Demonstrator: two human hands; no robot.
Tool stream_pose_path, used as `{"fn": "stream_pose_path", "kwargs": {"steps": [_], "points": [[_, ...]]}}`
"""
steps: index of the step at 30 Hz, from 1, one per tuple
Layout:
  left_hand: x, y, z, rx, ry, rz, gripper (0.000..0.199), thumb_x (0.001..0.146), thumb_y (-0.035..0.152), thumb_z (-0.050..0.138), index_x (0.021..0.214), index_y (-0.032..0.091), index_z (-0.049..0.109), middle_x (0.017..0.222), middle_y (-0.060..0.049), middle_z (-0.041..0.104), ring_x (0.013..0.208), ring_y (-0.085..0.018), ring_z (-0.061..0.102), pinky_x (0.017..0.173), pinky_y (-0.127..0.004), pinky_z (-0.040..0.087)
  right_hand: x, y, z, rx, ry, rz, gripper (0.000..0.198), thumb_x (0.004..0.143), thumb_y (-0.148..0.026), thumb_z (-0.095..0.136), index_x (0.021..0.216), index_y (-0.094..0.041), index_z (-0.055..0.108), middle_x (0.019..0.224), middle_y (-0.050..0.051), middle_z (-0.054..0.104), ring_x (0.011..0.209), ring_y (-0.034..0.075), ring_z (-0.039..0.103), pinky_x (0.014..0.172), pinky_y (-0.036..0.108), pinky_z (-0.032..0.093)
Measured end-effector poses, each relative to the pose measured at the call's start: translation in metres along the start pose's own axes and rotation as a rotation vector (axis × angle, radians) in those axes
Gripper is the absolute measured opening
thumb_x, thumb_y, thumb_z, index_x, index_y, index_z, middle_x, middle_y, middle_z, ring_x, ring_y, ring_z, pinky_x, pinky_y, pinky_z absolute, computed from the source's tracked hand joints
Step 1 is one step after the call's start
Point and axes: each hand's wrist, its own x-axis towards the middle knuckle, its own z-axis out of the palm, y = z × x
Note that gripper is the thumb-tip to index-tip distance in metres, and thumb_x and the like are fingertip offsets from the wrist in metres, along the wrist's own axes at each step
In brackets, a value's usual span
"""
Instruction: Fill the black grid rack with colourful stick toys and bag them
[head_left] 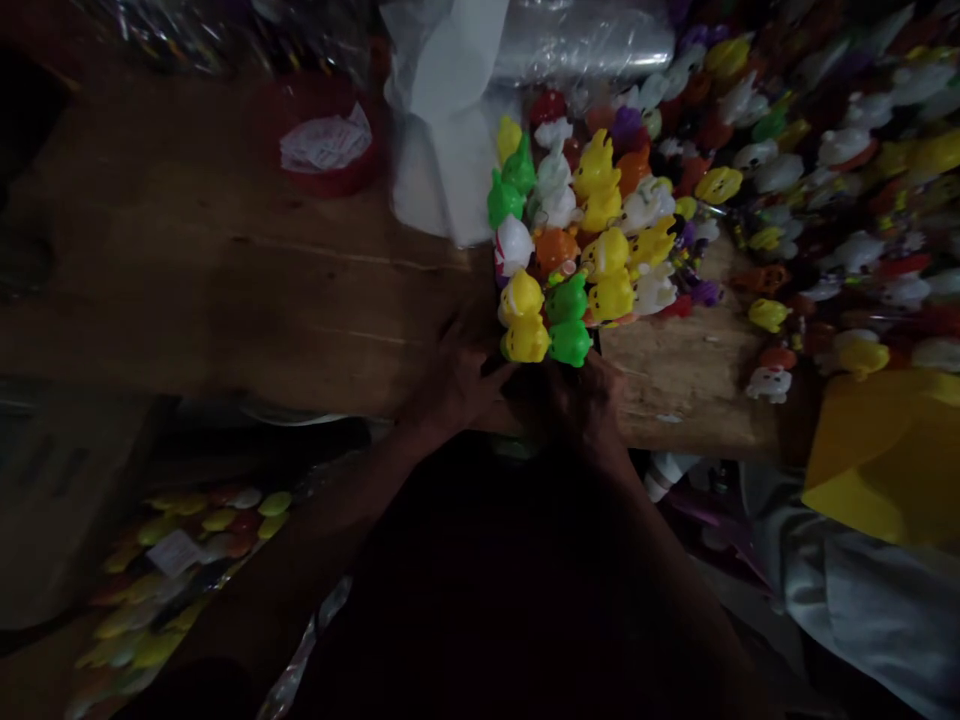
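Observation:
My left hand (466, 378) is at the near left corner of a tight cluster of small plastic animal figures, its fingers curled in deep shadow. Mirroring it, my right hand (596, 395) is closed at the cluster's near right corner. Both seem to grip a dark thing under the figures, too shadowed to make out. Frontmost stand a yellow figure (525, 335) and a green figure (568, 330), each with two rounded parts stacked. Behind them are an orange figure (555, 250), more yellow figures (609, 270) and white figures (556, 195).
Loose figures (847, 260) heap over the right of the wooden table (360, 310). A red bowl (330, 180) holds paper slips; clear plastic bags (442, 170) lie behind. A yellow sheet-like piece (885, 450) juts at the near right edge. Bagged colourful items (157, 600) sit low left.

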Motion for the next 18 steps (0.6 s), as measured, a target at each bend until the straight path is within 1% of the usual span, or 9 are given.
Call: {"fn": "stream_pose_path", "kwargs": {"steps": [4,6,7,9,11,13,15,16,18], "points": [[-0.003,-0.002,0.002,-0.05,0.032,0.041,0.023,0.094,0.03,0.064,0.113,0.021,0.072,0.12,-0.009,0.074,0.119,-0.029,0.065,0.111,-0.05,0.048,-0.002,-0.001,0.004,0.041,-0.046,0.047,0.033,0.096,-0.046,0.058,0.075,-0.021,0.063,0.073,0.005,0.066,0.069,0.018,0.062,0.067,0.03,0.051],[-0.005,-0.006,0.006,-0.066,0.069,0.054,0.027,0.093,0.031,0.063,0.116,0.02,0.072,0.121,-0.011,0.073,0.119,-0.032,0.065,0.111,-0.054,0.048,-0.004,-0.003,0.005,0.073,-0.073,0.04,0.033,0.098,-0.045,0.055,0.076,-0.021,0.064,0.075,0.005,0.067,0.071,0.018,0.064,0.069,0.03,0.053],[-0.005,-0.008,0.009,-0.075,0.092,0.059,0.027,0.092,0.032,0.063,0.115,0.02,0.072,0.122,-0.011,0.073,0.119,-0.033,0.065,0.111,-0.056,0.047,-0.005,-0.003,0.004,0.086,-0.091,0.028,0.032,0.099,-0.043,0.054,0.079,-0.02,0.066,0.078,0.006,0.069,0.073,0.019,0.065,0.071,0.031,0.053],[-0.007,-0.014,0.013,-0.112,0.11,0.055,0.027,0.09,0.035,0.064,0.112,0.022,0.073,0.121,-0.01,0.073,0.119,-0.034,0.066,0.111,-0.054,0.049,-0.008,-0.004,-0.004,0.084,-0.131,-0.016,0.025,0.1,-0.039,0.054,0.093,-0.021,0.07,0.09,0.007,0.073,0.082,0.019,0.068,0.076,0.03,0.056],[-0.01,-0.018,0.012,-0.137,0.136,0.027,0.025,0.088,0.038,0.067,0.106,0.022,0.073,0.117,-0.009,0.075,0.117,-0.033,0.067,0.108,-0.052,0.052,-0.01,0.0,-0.024,0.021,-0.094,-0.056,0.023,0.099,-0.037,0.055,0.111,-0.022,0.07,0.104,0.008,0.075,0.092,0.02,0.07,0.082,0.03,0.057],[-0.015,-0.022,0.008,-0.132,0.153,-0.013,0.024,0.086,0.042,0.07,0.101,0.023,0.073,0.112,-0.009,0.076,0.111,-0.034,0.069,0.105,-0.052,0.054,-0.008,0.012,-0.054,-0.097,0.033,-0.057,0.026,0.099,-0.034,0.054,0.119,-0.023,0.068,0.109,0.008,0.075,0.095,0.02,0.071,0.085,0.031,0.057],[-0.019,-0.025,0.004,-0.126,0.155,-0.027,0.023,0.084,0.042,0.074,0.098,0.025,0.072,0.106,-0.007,0.077,0.103,-0.034,0.071,0.102,-0.053,0.055,0.001,0.034,-0.087,-0.249,0.179,-0.011,0.026,0.1,-0.03,0.049,0.114,-0.021,0.07,0.107,0.01,0.075,0.094,0.021,0.07,0.085,0.035,0.056],[-0.021,-0.028,0.003,-0.124,0.141,-0.023,0.021,0.083,0.042,0.074,0.097,0.026,0.071,0.104,-0.007,0.077,0.101,-0.033,0.072,0.101,-0.053,0.056,0.008,0.048,-0.1,-0.333,0.229,0.023,0.027,0.099,-0.028,0.048,0.111,-0.019,0.07,0.108,0.012,0.074,0.095,0.022,0.069,0.087,0.037,0.055],[-0.026,-0.035,0.004,-0.13,0.1,0.0,0.017,0.085,0.039,0.073,0.096,0.027,0.071,0.103,-0.006,0.076,0.101,-0.034,0.071,0.1,-0.055,0.056,0.025,0.073,-0.113,-0.479,0.28,0.1,0.026,0.096,-0.027,0.051,0.11,-0.018,0.07,0.11,0.014,0.071,0.097,0.024,0.066,0.088,0.039,0.053]]}}
